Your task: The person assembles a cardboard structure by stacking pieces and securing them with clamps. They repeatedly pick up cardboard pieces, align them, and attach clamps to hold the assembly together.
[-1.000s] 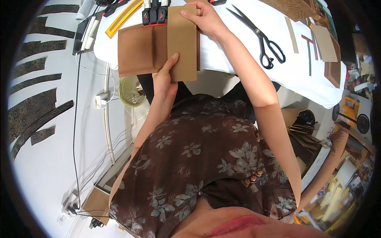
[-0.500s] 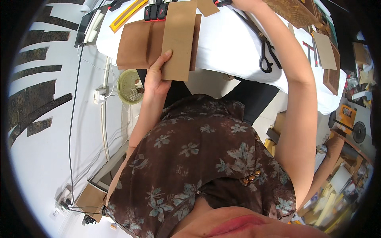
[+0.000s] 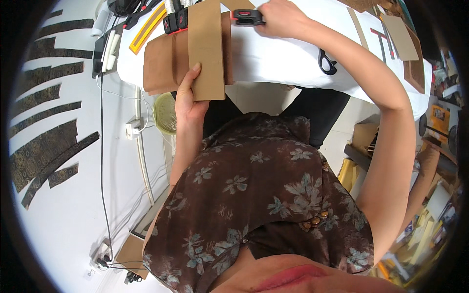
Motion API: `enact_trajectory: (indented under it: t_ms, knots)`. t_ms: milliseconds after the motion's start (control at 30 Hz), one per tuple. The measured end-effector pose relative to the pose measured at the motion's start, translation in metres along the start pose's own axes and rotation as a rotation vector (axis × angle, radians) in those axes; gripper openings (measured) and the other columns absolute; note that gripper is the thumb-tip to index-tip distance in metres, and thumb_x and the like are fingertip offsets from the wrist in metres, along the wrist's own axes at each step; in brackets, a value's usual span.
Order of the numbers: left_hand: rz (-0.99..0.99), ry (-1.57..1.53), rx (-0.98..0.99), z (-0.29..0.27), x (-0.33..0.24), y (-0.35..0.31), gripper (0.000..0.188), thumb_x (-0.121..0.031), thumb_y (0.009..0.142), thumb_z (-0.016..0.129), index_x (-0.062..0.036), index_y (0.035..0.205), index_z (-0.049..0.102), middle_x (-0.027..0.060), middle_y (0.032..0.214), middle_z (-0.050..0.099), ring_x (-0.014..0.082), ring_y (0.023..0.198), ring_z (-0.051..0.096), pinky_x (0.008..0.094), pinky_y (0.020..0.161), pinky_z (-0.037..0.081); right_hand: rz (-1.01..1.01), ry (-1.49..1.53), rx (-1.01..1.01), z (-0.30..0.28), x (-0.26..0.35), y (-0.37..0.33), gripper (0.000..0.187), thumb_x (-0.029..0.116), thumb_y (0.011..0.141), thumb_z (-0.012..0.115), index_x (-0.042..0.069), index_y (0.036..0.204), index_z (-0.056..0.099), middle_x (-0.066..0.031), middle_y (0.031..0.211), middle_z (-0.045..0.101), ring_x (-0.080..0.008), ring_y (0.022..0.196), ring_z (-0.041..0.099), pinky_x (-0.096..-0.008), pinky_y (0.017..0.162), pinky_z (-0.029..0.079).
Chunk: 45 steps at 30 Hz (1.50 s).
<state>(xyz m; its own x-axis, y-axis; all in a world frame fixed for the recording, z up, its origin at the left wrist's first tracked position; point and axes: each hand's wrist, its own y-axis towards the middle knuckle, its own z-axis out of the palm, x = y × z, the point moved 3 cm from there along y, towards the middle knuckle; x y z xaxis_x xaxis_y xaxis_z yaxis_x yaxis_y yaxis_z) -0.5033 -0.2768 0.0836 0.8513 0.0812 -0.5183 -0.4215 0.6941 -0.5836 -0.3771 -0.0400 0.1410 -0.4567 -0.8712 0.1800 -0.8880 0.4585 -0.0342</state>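
My left hand (image 3: 188, 95) grips a tan cardboard strip (image 3: 207, 53) together with the folded brown leather piece (image 3: 159, 63) behind it, thumb lying on the strip's face. The strip stands upright across the right part of the leather, which shows on both sides of it. My right hand (image 3: 281, 19) is closed on a black and red clamp (image 3: 247, 17), whose jaw end points left, close by the leather's right edge. Whether it touches the leather I cannot tell. Several similar black and red clamps (image 3: 176, 20) lie just behind the leather.
Left of the clamps lies a yellow ruler (image 3: 148, 28) on the white-covered table (image 3: 273, 66). Scissors (image 3: 326, 63) lie partly under my right forearm. Farther right are a red and grey T-shaped tool (image 3: 382, 44) and a tan board (image 3: 400, 36). A green basket (image 3: 165, 115) stands below the table's left edge.
My right hand has come left and nearer with the clamp, toward the leather's right edge. My left hand still holds the strip and leather. The whole view has shifted a little.
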Motion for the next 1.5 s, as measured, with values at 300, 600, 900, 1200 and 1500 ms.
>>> enact_trajectory:
  t_ms: [300,600,900,1200,1500]
  knots:
    - [0.074,0.106,-0.085,0.005,0.011,0.001,0.045,-0.011,0.083,0.069,-0.0009,0.123,0.051,0.009,0.116,0.06,0.0222,0.108,0.058,0.0385,0.094,0.048,-0.114,-0.004,0.084,-0.006,0.018,0.028,0.019,0.015,0.066,0.066,-0.004,0.066,0.065,-0.0226,0.065,0.063,-0.0364,0.066,0.065,-0.0436,0.061,0.053]
    - [0.043,0.042,-0.089,0.001,0.008,-0.002,0.045,-0.006,0.084,0.066,0.0004,0.125,0.05,0.0106,0.117,0.059,0.0231,0.11,0.057,0.0379,0.096,0.047,-0.305,0.28,0.242,-0.023,0.014,0.023,0.04,0.038,0.073,0.07,0.002,0.09,0.067,-0.0171,0.085,0.068,-0.0305,0.083,0.066,-0.0389,0.073,0.052]
    - [0.249,-0.036,0.013,0.0,-0.035,-0.029,0.048,-0.005,0.086,0.063,0.0027,0.129,0.043,0.0134,0.122,0.056,0.0253,0.111,0.057,0.0396,0.095,0.049,-0.106,-0.288,-0.506,0.001,-0.105,0.125,0.02,0.013,0.08,0.058,0.0,0.09,0.069,-0.0183,0.093,0.068,-0.0297,0.091,0.066,-0.0392,0.08,0.052]
    - [0.221,-0.336,0.098,-0.007,-0.08,-0.036,0.037,-0.013,0.09,0.062,-0.0007,0.122,0.049,0.0119,0.11,0.063,0.0218,0.094,0.064,0.0297,0.07,0.058,0.2,-0.543,-0.156,-0.003,-0.101,0.161,0.017,0.014,0.077,0.059,0.003,0.085,0.07,-0.0165,0.09,0.069,-0.0282,0.086,0.068,-0.0393,0.073,0.055]
    - [0.252,-0.28,0.045,-0.001,-0.089,-0.041,0.022,-0.018,0.089,0.065,-0.0044,0.104,0.058,0.0062,0.092,0.067,0.0124,0.074,0.065,0.0179,0.044,0.046,-0.146,-0.085,-0.364,-0.085,0.02,0.052,0.024,0.019,0.074,0.062,-0.005,0.072,0.061,-0.0258,0.075,0.063,-0.0387,0.073,0.064,-0.0462,0.068,0.052]
